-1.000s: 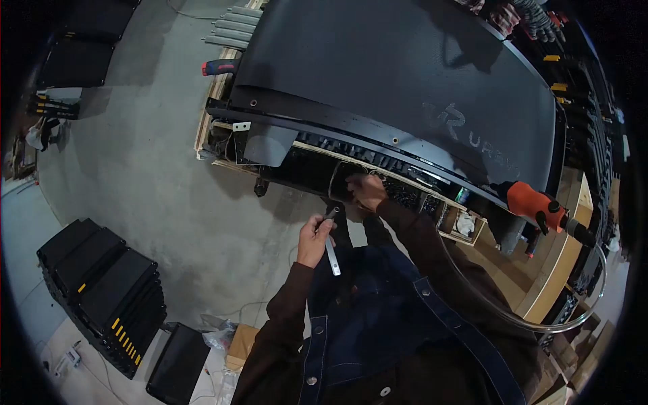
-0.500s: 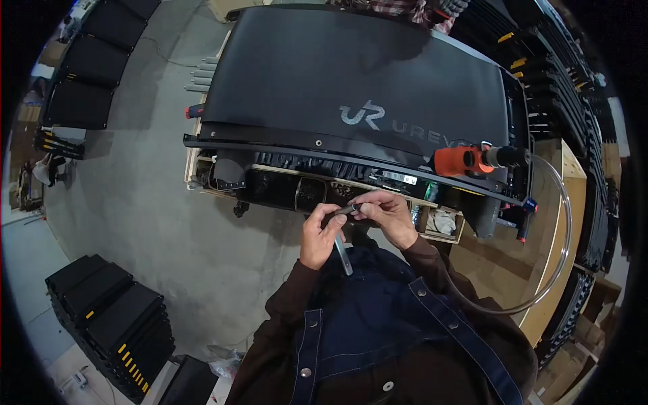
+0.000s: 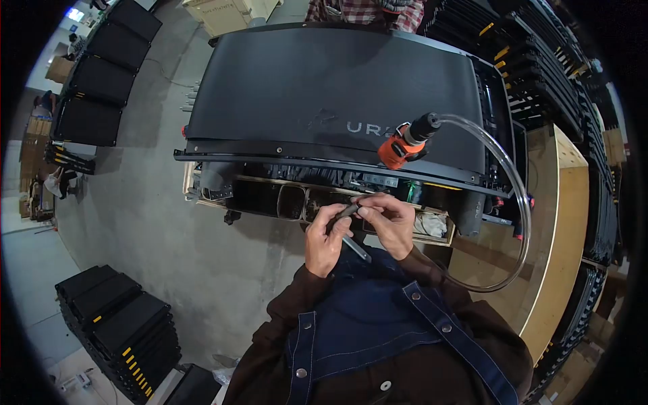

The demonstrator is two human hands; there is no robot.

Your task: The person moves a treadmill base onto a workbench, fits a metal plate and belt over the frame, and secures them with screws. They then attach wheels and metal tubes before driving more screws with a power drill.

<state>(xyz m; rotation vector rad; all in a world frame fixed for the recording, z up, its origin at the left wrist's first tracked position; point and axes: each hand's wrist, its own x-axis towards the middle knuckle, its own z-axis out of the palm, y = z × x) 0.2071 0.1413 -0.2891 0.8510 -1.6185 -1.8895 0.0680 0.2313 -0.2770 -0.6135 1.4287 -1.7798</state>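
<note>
In front of my chest, my left hand (image 3: 324, 241) is closed around a dark cylindrical piece (image 3: 348, 211). A flat grey metal bar (image 3: 358, 250) sticks out below those fingers, slanting down to the right. It seems joined to the dark piece, though the fingers hide the join. My right hand (image 3: 389, 226) pinches the far end of the dark piece between thumb and fingers. Just beyond both hands stands a long black treadmill-like deck (image 3: 297, 81) with white lettering. An orange and black power tool (image 3: 403, 145) is over its near right part, with a clear hose (image 3: 520, 196) attached.
Under the deck's near edge are open bins (image 3: 292, 201) and a small wooden box (image 3: 432, 226) with white material. A person in a checked shirt (image 3: 364, 12) is at the far side. Black panels (image 3: 128, 317) are stacked at lower left; a wooden crate (image 3: 557, 236) stands right.
My view has shifted, so the deck sits further left. The orange tool has turned more upright. The metal bar now slants more to the right; both hands keep their grip.
</note>
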